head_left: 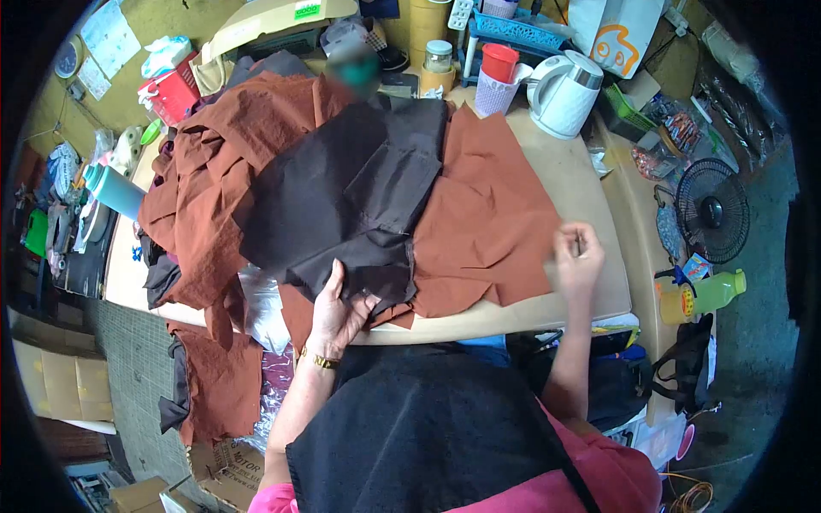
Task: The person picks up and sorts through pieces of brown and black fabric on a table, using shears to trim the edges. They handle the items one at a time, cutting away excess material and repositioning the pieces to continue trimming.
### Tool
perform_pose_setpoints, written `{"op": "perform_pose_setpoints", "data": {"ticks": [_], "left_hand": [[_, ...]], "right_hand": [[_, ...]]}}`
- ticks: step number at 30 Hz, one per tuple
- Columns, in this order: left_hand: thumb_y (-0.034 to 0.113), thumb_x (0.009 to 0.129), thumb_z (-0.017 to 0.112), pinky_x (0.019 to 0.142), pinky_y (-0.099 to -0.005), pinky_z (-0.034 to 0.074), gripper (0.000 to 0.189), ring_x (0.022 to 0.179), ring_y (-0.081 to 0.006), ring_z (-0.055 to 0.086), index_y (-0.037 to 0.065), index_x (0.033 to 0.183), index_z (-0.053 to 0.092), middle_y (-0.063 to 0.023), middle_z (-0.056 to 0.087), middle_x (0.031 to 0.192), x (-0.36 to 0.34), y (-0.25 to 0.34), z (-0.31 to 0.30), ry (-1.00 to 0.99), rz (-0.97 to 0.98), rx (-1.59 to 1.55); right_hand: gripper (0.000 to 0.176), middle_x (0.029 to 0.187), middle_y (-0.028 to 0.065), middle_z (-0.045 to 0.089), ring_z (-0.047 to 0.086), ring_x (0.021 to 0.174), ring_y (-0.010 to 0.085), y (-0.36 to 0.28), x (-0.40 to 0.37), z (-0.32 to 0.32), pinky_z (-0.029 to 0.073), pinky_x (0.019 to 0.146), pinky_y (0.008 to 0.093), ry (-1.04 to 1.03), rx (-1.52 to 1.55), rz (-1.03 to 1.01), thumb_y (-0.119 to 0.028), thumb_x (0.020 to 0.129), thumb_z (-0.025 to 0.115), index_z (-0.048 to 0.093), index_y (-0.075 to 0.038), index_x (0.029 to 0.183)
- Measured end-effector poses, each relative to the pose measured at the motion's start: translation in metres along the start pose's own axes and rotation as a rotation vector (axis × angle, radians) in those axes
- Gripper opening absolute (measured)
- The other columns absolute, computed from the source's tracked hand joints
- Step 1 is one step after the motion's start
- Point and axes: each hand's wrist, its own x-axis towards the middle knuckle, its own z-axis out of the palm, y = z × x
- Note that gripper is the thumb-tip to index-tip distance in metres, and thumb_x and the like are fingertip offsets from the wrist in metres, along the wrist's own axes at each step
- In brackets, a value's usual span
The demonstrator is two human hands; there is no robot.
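My left hand (339, 315) grips the near edge of a dark brown sewn cloth piece (342, 184), thumb on top and fingers curled at the edge. This cloth lies spread and creased on the table, with a seam across its lower right part. Under it and to its right lies a rust-coloured cloth piece (483, 214). My right hand (579, 255) is raised near that piece's right edge, its fingers curled together. Whatever is in those fingers, if anything, is too small and blurred to tell.
A large heap of rust cloth (209, 188) covers the table's left side. At the back stand a white kettle (564, 94), a lilac cup (493, 94) and a glass jar (438, 56). A teal bottle (115, 190) leans at left. A black fan (711, 210) is on the right.
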Motion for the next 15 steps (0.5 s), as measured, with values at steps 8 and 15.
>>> {"op": "perform_pose_setpoints", "data": {"ticks": [8,15], "left_hand": [[0.052,0.101,0.048,0.102,-0.0383,0.044,0.061,0.12,-0.0256,0.056,0.004,0.138,0.048,-0.0129,0.058,0.132,0.023,0.0,0.039,-0.114,0.062,0.204],[0.02,0.092,0.067,0.093,-0.0335,0.048,0.035,0.104,-0.0189,0.062,-0.004,0.116,0.057,-0.0155,0.067,0.107,-0.001,-0.007,0.023,0.036,0.29,1.545]], "right_hand": [[0.04,0.09,0.0143,0.066,0.069,0.082,0.0304,-0.091,-0.028,0.131,0.054,0.07,0.0383,-0.617,-0.231,-0.589,-0.018,0.079,0.078,0.065,-0.007,0.114],[0.024,0.084,-0.0036,0.064,0.051,0.065,0.004,-0.031,-0.019,0.165,0.043,0.057,0.0207,-0.473,0.679,0.392,-0.027,0.095,0.067,0.067,-0.005,0.103]]}}
